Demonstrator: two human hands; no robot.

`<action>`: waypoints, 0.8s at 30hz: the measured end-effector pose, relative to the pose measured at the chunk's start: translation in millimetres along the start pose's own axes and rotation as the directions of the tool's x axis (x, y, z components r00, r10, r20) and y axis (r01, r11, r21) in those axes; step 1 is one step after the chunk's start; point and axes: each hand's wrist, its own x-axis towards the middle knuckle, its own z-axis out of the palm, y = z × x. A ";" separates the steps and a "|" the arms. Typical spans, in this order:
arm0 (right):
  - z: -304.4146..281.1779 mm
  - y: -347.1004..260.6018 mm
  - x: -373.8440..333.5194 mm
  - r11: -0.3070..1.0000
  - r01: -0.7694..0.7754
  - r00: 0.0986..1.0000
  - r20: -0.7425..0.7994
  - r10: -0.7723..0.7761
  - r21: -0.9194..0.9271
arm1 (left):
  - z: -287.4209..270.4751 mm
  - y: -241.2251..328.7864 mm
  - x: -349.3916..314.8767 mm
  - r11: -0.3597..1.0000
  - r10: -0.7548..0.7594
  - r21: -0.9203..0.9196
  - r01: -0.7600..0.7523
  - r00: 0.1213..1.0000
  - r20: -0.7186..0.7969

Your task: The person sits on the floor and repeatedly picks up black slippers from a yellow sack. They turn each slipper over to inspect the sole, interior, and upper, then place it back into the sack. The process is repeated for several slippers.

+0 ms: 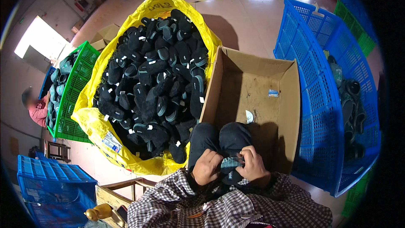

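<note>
Low in the centre of the frame I see both hands closed around one dark slipper (231,164) with a teal-grey lining, held over the person's knees. My left hand (206,166) is curled into a loose fist on the slipper's left side, knuckles up, fingers wrapped under it; my right hand (254,165) grips its right side, fingers bent over the top edge. The slipper sits pinched between the two hands, touching both, just in front of the checked sleeves at the bottom edge. Above the hands, in the middle of the frame, I count one open cardboard box (291,101), its brown floor showing only a couple of small scraps. To its left, one big yellow sack (90,120) stands open and heaped with black slippers, far too many and too tangled for me to count. At the right I see one large blue plastic crate (314,80) holding a few dark slippers, how many I cannot tell. At the left edge, one green crate (69,101) also holds slippers, and beside it another person in a pink top (39,112) sits. One more blue crate (52,181) lies at lower left.
</note>
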 end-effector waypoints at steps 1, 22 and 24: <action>1.9 0.1 4.1 0.999 -0.027 0.999 -0.031 0.028 0.038 | 0.4 1.3 2.4 1.000 -0.028 -0.004 0.028 0.999 -0.029; 27.5 10.7 66.8 0.859 -0.180 0.814 -0.417 0.404 0.480 | 29.8 3.0 63.6 0.950 -0.264 -0.005 0.312 0.795 -0.547; 30.4 15.4 74.8 0.870 -0.164 0.775 -0.485 0.406 0.465 | 32.7 -0.5 75.6 0.962 -0.193 0.049 0.269 0.795 -0.575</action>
